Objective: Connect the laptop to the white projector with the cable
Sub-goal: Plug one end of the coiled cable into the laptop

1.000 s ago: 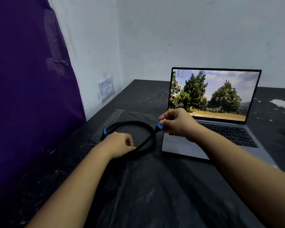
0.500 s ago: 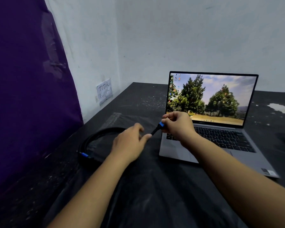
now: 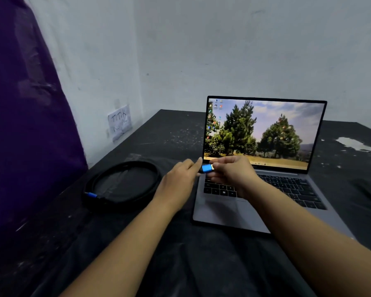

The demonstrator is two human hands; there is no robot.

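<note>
An open grey laptop (image 3: 263, 198) with a tree wallpaper stands on the black table (image 3: 159, 133). A black cable (image 3: 124, 185) lies coiled to its left, one blue plug (image 3: 92, 195) resting at the coil's near left. My right hand (image 3: 231, 174) pinches the cable's other blue plug (image 3: 207, 168) just above the laptop's left rear corner. My left hand (image 3: 180, 185) is beside it, fingers touching the cable right behind that plug. No white projector is in view.
A purple cloth (image 3: 24, 116) hangs at the left. A paper note (image 3: 120, 123) is taped low on the white wall. White scrapes (image 3: 356, 144) mark the table at the far right.
My left hand has left the coil and risen to the plug end held by my right hand. The coil now lies free on the table. The view has tilted upward.
</note>
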